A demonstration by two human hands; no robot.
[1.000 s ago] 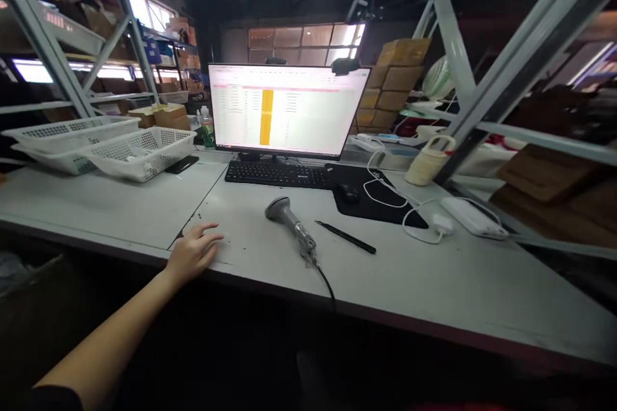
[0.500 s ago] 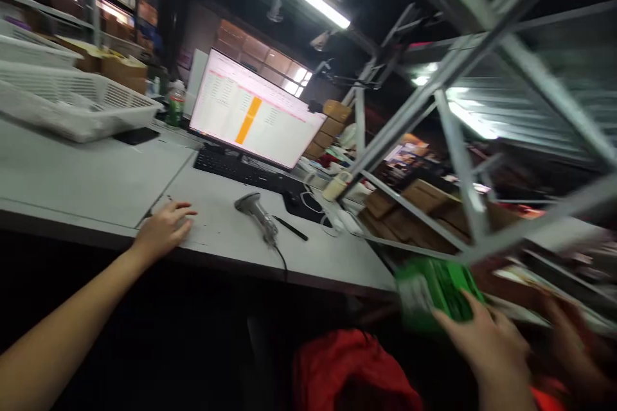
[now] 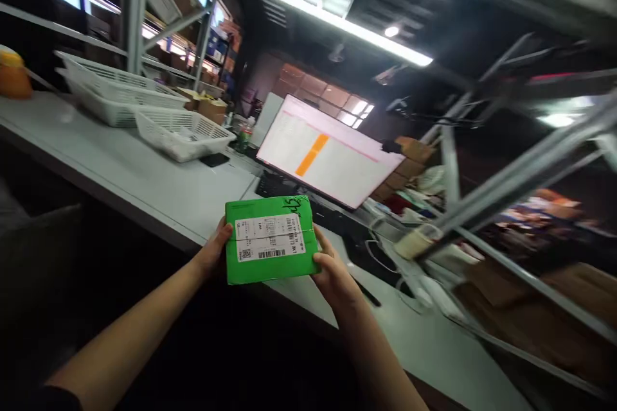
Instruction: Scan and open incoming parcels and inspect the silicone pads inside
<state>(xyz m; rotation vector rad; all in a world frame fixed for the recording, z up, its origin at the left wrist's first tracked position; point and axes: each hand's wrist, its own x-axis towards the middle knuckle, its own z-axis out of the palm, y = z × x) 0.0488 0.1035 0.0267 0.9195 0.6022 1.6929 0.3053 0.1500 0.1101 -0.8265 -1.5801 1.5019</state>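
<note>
A flat green box with a white barcode label on top is held in front of me, above the near edge of the grey table. My left hand grips its left side with the thumb on top. My right hand grips its right side, thumb on the top edge. Black handwriting marks the box's far corner. Behind the box stand a lit monitor and a black keyboard, partly hidden by the box.
White mesh baskets sit on the table at the left, with an orange object at the far left. Metal shelf struts cross the right side over cardboard boxes. A cream cup, white cables and a black pen lie right of the keyboard.
My right hand has brought the green box from low on the right up to the middle. My left hand left the table and took the box's left side. The view swung left.
</note>
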